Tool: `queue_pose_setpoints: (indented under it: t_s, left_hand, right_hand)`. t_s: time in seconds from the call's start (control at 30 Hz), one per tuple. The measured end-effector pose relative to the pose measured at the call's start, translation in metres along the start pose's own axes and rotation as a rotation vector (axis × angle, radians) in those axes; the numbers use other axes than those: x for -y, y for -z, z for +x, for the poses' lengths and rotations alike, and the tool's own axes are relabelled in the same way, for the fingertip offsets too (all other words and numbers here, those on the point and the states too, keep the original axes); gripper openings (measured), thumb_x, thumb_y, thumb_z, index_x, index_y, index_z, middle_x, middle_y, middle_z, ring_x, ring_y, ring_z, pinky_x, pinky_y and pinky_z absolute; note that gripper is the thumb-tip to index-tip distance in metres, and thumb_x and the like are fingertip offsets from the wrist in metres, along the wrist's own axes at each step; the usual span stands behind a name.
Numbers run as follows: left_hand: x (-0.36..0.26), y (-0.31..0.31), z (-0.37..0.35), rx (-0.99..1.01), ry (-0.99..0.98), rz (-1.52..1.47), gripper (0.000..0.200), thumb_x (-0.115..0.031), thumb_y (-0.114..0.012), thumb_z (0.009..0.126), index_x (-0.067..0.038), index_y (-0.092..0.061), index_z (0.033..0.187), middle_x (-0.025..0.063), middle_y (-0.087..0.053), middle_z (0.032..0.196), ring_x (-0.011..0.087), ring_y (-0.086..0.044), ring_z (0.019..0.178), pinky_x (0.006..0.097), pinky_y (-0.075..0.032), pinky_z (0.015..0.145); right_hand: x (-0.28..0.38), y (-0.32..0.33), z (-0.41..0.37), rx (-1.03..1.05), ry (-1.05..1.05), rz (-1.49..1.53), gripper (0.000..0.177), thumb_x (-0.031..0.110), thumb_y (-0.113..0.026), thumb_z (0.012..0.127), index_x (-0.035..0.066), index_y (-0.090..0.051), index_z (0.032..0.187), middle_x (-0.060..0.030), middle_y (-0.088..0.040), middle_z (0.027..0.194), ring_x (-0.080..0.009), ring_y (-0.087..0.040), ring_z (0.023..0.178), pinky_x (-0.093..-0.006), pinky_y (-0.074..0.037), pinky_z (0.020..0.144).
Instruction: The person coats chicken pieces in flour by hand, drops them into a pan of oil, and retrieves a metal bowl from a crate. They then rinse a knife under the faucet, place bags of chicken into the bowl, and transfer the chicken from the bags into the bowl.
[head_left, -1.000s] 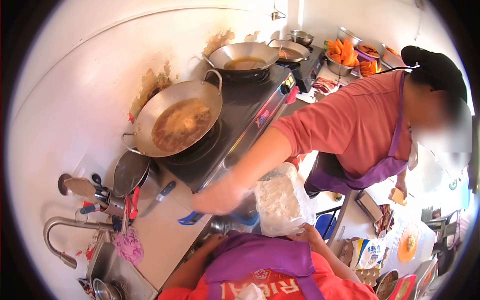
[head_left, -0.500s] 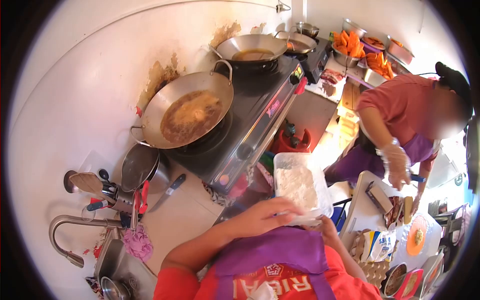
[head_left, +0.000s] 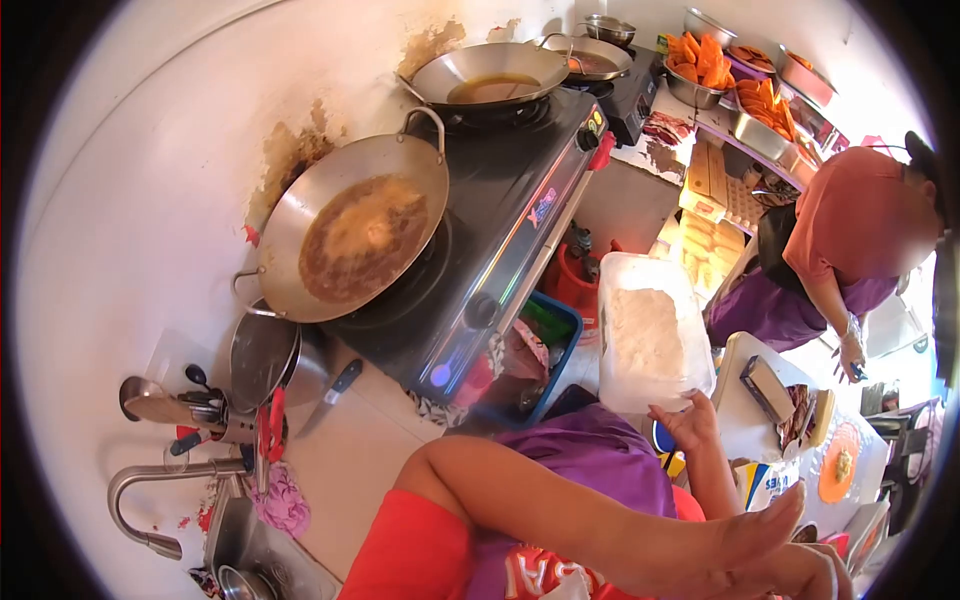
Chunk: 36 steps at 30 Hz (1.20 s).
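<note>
My right hand (head_left: pixel 686 422) grips the near edge of a translucent white plastic container (head_left: pixel 612 385). Inside it lies a whitish, flour-like powder (head_left: pixel 645 335). My left arm crosses in front of my body, and my left hand (head_left: pixel 770 555) is out at the lower right. Its fingers look stretched and apart, with nothing visible in them, though the lower fingers are partly cut off. Nearest to that hand is a white, blue and yellow packet (head_left: pixel 768 483), partly covered by it.
A wok (head_left: pixel 285 215) of bubbling oil with food frying sits on the black gas stove (head_left: pixel 500 190); another wok (head_left: pixel 430 80) stands behind. A knife (head_left: pixel 330 395) lies by the sink (head_left: pixel 235 530). At right, a co-worker (head_left: pixel 850 220) stands near a white cutting board (head_left: pixel 745 350).
My left hand has left the container and swung right across my body. The container appears farther right, still in my right hand. The co-worker has shifted back and right.
</note>
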<state>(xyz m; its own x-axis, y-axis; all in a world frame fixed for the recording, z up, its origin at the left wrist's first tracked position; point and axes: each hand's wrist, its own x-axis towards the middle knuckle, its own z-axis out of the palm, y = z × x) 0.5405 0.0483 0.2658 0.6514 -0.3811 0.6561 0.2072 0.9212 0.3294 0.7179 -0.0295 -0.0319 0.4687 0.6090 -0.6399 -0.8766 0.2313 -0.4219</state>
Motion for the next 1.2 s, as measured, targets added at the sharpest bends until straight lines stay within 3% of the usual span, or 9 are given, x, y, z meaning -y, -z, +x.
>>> queue_pose_setpoints:
  t_s: [0.07,0.13,0.23,0.5,0.6,0.77,0.9,1.0,1.2]
  left_hand:
    - [-0.026,0.0,0.035,-0.369,0.478,-0.046,0.103,-0.069,0.011,0.076,0.003,-0.051,0.116,0.0133,-0.051,0.113,0.0241,-0.048,0.105,0.0335,-0.035,0.093]
    - [-0.039,0.022,0.047,-0.371,0.458,-0.07,0.101,-0.069,0.01,0.077,0.003,-0.051,0.115,0.013,-0.052,0.112,0.0236,-0.048,0.104,0.0341,-0.036,0.091]
    - [-0.05,0.068,0.041,0.036,-0.241,-0.054,0.099,-0.069,0.007,0.079,0.002,-0.052,0.113,0.0131,-0.052,0.114,0.0232,-0.049,0.103,0.0348,-0.037,0.089]
    - [-0.133,0.202,0.095,-0.048,-0.09,0.243,0.065,-0.052,-0.018,0.091,-0.001,-0.051,0.114,0.013,-0.05,0.115,0.0215,-0.047,0.107,0.0341,-0.035,0.092]
    - [-0.178,0.252,0.082,-0.181,0.082,0.673,0.044,-0.039,-0.032,0.096,-0.003,-0.048,0.116,0.0111,-0.046,0.116,0.0194,-0.042,0.113,0.0327,-0.034,0.094]
    - [-0.204,0.314,0.015,-0.958,0.486,1.119,0.033,-0.024,-0.043,0.093,-0.002,-0.05,0.117,0.0125,-0.048,0.12,0.024,-0.042,0.116,0.0337,-0.03,0.099]
    - [-0.196,0.346,-0.056,-1.413,0.715,1.224,0.036,-0.027,-0.048,0.091,-0.002,-0.051,0.117,0.0136,-0.051,0.116,0.0226,-0.049,0.109,0.0303,-0.037,0.093]
    - [-0.173,0.361,-0.113,-1.779,0.703,1.11,0.036,-0.026,-0.053,0.088,-0.001,-0.054,0.114,0.0139,-0.057,0.109,0.0218,-0.056,0.1,0.0308,-0.042,0.088]
    - [-0.163,0.38,-0.152,-1.915,0.908,1.013,0.041,-0.031,-0.054,0.089,-0.001,-0.052,0.116,0.0078,-0.059,0.104,0.0155,-0.057,0.096,0.0264,-0.043,0.084]
  right_hand:
    - [0.023,-0.007,0.019,-0.031,0.016,0.009,0.055,0.016,-0.046,0.078,0.0,-0.026,0.127,-0.0264,-0.034,0.129,-0.047,-0.041,0.112,-0.0573,-0.044,0.086]
    - [0.049,-0.012,0.041,-0.002,0.03,0.044,0.056,0.016,-0.046,0.078,-0.001,-0.025,0.127,-0.0264,-0.033,0.129,-0.0486,-0.04,0.111,-0.0577,-0.043,0.087]
    - [0.093,-0.016,0.082,0.049,0.018,0.108,0.058,0.016,-0.047,0.078,-0.001,-0.023,0.128,-0.0256,-0.03,0.133,-0.051,-0.034,0.116,-0.0573,-0.039,0.093]
    - [0.192,-0.008,0.216,0.019,0.072,0.263,0.065,0.015,-0.044,0.08,0.004,-0.013,0.136,-0.0238,-0.012,0.142,-0.0575,0.0,0.125,-0.0542,-0.037,0.098]
    - [0.228,-0.011,0.249,-0.108,-0.012,0.444,0.056,0.015,-0.043,0.081,0.004,-0.023,0.132,-0.0229,-0.021,0.138,-0.0526,-0.014,0.124,-0.0519,-0.04,0.096]
    - [0.272,0.01,0.32,-0.226,-0.051,0.563,0.054,0.015,-0.047,0.081,0.003,-0.026,0.129,-0.024,-0.023,0.134,-0.0512,-0.022,0.12,-0.052,-0.041,0.094]
    - [0.306,0.033,0.412,-0.095,0.256,0.206,0.031,0.016,-0.049,0.082,0.004,-0.041,0.109,-0.0219,-0.03,0.121,-0.0443,-0.033,0.112,-0.0571,-0.041,0.09]
    - [0.355,-0.014,0.461,-0.478,0.22,0.255,0.033,0.016,-0.051,0.079,0.001,-0.04,0.107,-0.0218,-0.029,0.129,-0.0466,-0.029,0.117,-0.0574,-0.044,0.088]
    - [0.421,-0.009,0.604,-0.381,0.363,0.253,0.031,0.021,-0.055,0.081,0.003,-0.045,0.103,-0.016,-0.041,0.118,-0.0343,-0.04,0.108,-0.0462,-0.048,0.081]
